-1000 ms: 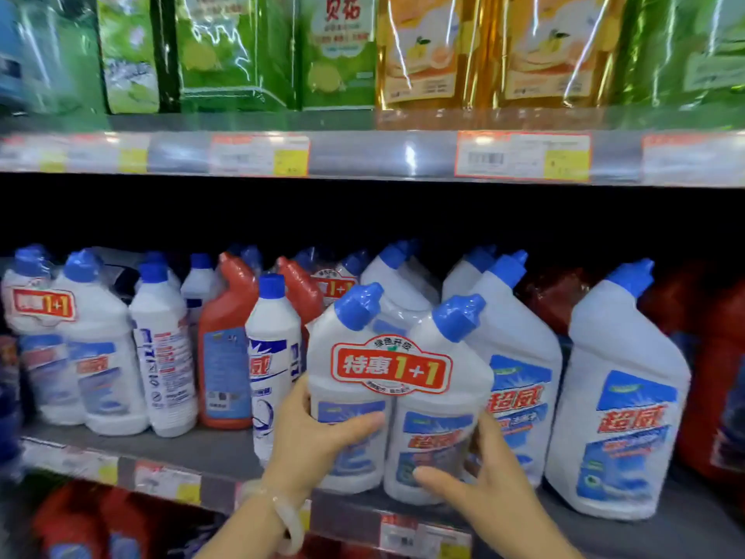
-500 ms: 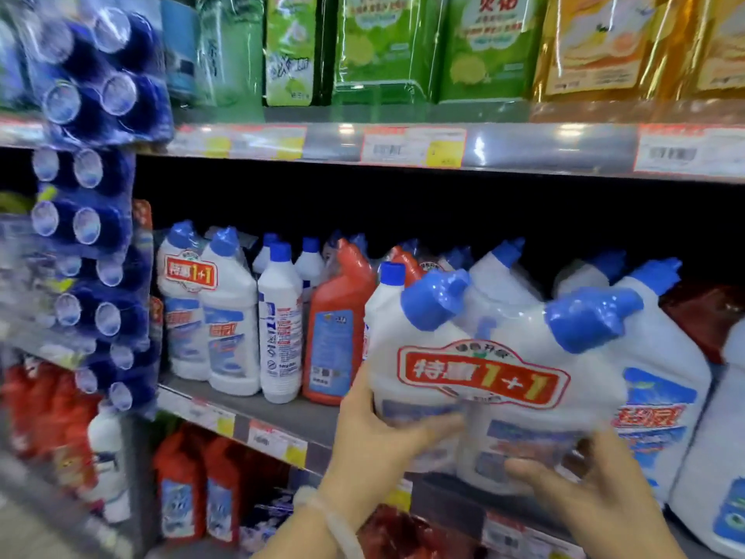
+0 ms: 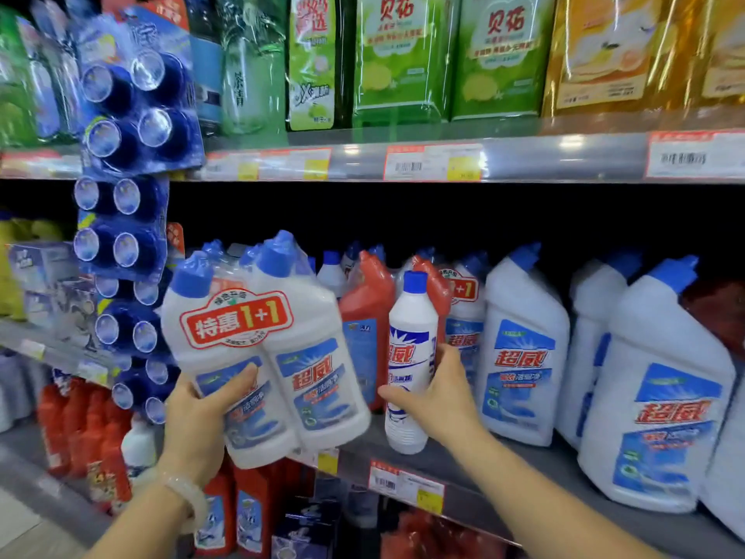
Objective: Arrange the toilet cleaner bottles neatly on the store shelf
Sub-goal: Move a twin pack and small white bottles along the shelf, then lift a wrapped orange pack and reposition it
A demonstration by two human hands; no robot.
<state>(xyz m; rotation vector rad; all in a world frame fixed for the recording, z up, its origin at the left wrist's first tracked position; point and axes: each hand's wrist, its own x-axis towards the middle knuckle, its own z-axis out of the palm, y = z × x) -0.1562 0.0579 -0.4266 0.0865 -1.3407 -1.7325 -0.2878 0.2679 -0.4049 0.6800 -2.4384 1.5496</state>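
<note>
A shrink-wrapped twin pack (image 3: 262,349) of two white toilet cleaner bottles with blue caps and a red "1+1" sticker tilts left in front of the shelf. My left hand (image 3: 201,421) grips it from below. My right hand (image 3: 439,393) wraps around a slim white bottle (image 3: 411,357) with a blue cap, standing upright at the front of the grey shelf (image 3: 463,453). Red bottles (image 3: 367,316) stand behind it. Large white angled-neck bottles (image 3: 524,349) fill the shelf to the right.
A hanging strip of blue toilet-block blister packs (image 3: 129,203) runs down the left side, close to the twin pack. Green and orange refill pouches (image 3: 403,58) sit on the shelf above. Red bottles (image 3: 80,433) stand on the lower shelf. Price tags (image 3: 407,486) line the shelf edges.
The twin pack has moved left and up, off the shelf, held now by my left hand alone. My right hand let go of it and took hold of the slim white bottle.
</note>
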